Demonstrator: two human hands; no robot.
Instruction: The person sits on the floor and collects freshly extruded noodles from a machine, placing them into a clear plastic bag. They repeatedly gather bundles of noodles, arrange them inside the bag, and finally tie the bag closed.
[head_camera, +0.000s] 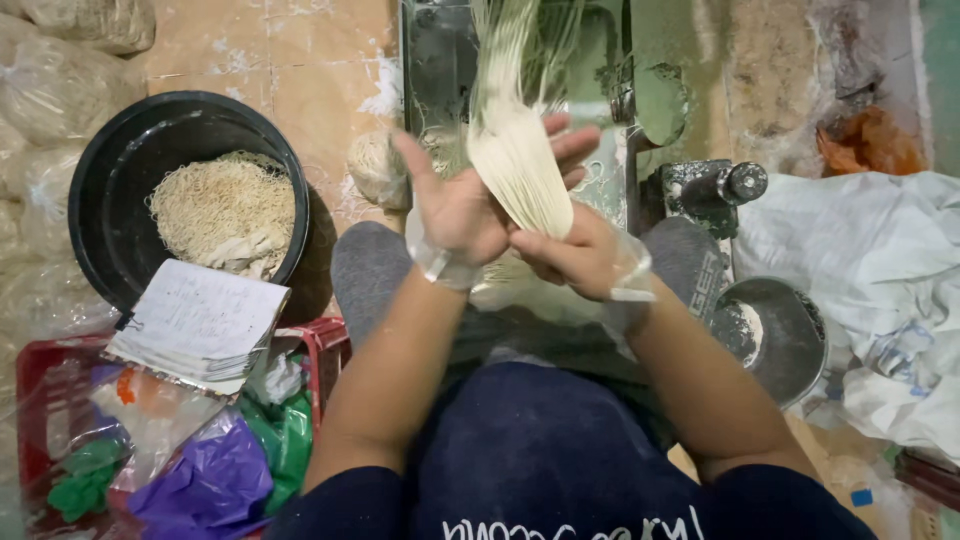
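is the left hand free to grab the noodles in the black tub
Probably not right now: the left hand is pressed against the noodle bundle with the right hand. The black tub itself sits open, uncovered.

Pale cream noodles (515, 160), black basin (110, 190), red basket (40, 370), perhaps purple bags (205, 490)

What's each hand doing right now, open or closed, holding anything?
Left hand: open, fingers spread, palm against the noodle bundle.
Right hand: closed in a grip on the lower end of the noodle bundle.
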